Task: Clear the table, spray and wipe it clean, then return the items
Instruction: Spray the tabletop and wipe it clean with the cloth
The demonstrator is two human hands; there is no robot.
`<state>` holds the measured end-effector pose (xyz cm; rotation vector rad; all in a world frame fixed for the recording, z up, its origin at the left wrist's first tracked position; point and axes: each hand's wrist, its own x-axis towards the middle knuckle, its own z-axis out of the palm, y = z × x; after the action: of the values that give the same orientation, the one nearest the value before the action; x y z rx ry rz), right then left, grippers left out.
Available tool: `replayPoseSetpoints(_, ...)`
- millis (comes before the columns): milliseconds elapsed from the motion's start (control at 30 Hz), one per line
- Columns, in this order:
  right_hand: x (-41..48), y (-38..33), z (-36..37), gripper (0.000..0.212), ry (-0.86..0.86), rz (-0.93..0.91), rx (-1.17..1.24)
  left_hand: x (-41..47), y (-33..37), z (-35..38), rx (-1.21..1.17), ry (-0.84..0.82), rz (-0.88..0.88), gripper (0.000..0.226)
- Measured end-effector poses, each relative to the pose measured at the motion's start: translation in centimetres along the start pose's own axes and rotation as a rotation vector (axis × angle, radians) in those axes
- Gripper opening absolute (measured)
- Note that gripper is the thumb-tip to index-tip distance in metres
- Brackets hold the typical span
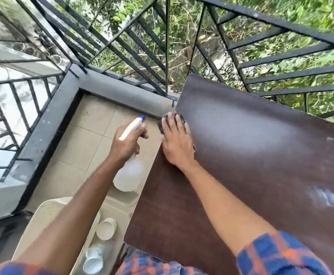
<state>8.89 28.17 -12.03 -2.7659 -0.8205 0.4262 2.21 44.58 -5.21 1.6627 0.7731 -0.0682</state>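
dark brown table (pixel 251 155), white spray bottle (pixel 129 171) (blue nozzle)

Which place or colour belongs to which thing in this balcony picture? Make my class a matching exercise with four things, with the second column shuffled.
Things:
1 spray bottle
2 cloth
3 paper cup
4 table

Descriptions:
A under the right hand, at the table's edge
B dark brown
C lying on the beige seat
D gripped by the left hand, over the floor tiles

Pairs: 1-D, 2-A, 3-C, 4-B
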Motion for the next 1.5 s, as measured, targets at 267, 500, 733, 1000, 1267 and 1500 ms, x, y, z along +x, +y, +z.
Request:
replayPoseSetpoints(267, -9.9, -2.4, 3.8, 0.054, -0.154, -0.297, -0.030, -3.3, -1.0, -0.2, -0.033, -0.009, -0.042, 0.034)
replayPoseSetpoints(500, -2.9, 1.5, 0.5, 0.062, -0.036, 0.007, -0.055, -8.7, -2.3, -1.5, -0.059, 0.075, -0.024, 0.030)
replayPoseSetpoints(733, -19.5, -8.1, 8.0, 0.061, -0.197, -0.473, -0.070, -16.7, -5.4, -2.9, -0.096, 0.210, -0.030, 0.033)
replayPoseSetpoints(1000, -24.9, -5.0, 8.5, 0.057, -0.279, -0.817, -0.156, -24.8, -9.5, -1.6, -0.263, 0.300, -0.078, 0.044)
replayPoseSetpoints(1267, -20.9, -0.4, 5.0, 0.063, -0.153, -0.290, -0.159, -29.3, -10.6, -0.4, -0.251, 0.368, -0.088, 0.040)
replayPoseSetpoints(1500, -25.2, -8.5, 7.2, 0.069, -0.433, -0.677, -0.231, -31.0, -10.7, 0.3, -0.322, 0.419, -0.119, 0.025)
